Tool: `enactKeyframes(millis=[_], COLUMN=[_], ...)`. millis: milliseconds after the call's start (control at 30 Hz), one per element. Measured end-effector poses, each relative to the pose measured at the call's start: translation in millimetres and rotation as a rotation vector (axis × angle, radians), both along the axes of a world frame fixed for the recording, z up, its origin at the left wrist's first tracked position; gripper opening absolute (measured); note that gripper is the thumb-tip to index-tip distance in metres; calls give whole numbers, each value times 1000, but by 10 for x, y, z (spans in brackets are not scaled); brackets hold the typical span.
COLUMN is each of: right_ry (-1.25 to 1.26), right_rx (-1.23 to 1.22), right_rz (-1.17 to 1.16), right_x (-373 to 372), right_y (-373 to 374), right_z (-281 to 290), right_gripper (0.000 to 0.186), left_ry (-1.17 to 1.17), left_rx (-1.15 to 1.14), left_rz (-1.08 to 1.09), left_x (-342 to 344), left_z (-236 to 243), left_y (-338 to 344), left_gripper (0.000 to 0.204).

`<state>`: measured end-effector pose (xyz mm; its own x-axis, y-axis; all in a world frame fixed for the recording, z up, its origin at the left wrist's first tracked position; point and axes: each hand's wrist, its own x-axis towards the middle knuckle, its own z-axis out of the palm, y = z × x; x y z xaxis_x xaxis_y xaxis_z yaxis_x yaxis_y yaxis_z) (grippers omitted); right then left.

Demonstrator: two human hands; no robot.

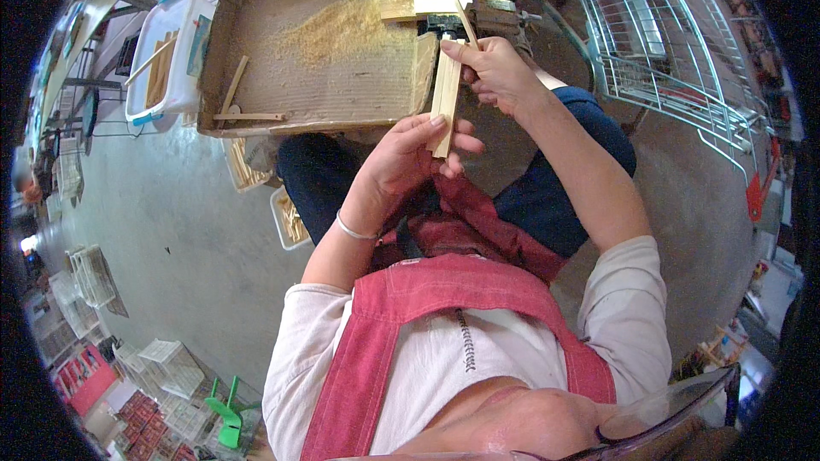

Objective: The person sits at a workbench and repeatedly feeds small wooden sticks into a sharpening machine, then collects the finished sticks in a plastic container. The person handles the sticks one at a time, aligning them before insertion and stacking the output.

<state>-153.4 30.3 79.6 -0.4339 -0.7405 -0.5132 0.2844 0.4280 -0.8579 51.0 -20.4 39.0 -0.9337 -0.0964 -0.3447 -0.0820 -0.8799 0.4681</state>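
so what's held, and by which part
Wooden strips: left grip toward near end, right grip toward far end, plus a stick by its near end.

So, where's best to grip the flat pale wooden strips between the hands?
Probably mid-length on the flat pale wooden strips, pinching across both long edges, from above and the left: they're long and narrow, bare there, with the bare left hand near the lower end and bare right hand at the upper.
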Motion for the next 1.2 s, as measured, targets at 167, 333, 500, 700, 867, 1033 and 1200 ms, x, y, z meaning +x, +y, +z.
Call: enactKeyframes(millis=[167,333,500,700,867,1033,1200], right_ry=[-43,51,252,48,-34,29,21], right_rx=[-27,-42,-66,-46,-58,-62,11], right_rz=[3,-13,-59,63,122,65,32], right_x=[-52,-33,50,25,-35,9,88], right_y=[17,17,-15,-7,1,-40,-39], right_z=[-83,-143,-158,-114,-210,-237,-70], right_gripper=[35,39,44,36,29,25,39], left_ry=[10,-27,-14,53,33,-42,-82], left_rx=[-4,-16,2,32,39,-134,-312], left_rz=[35,46,21,-16,-43,103,98], left_x=[18,13,0,20,44,-23,-20], left_z=[-70,-29,-11,-131,-63,78,24], left_y=[-7,-3,14,-10,10,-28,-63], left_gripper=[37,38,40,42,42,33,28])
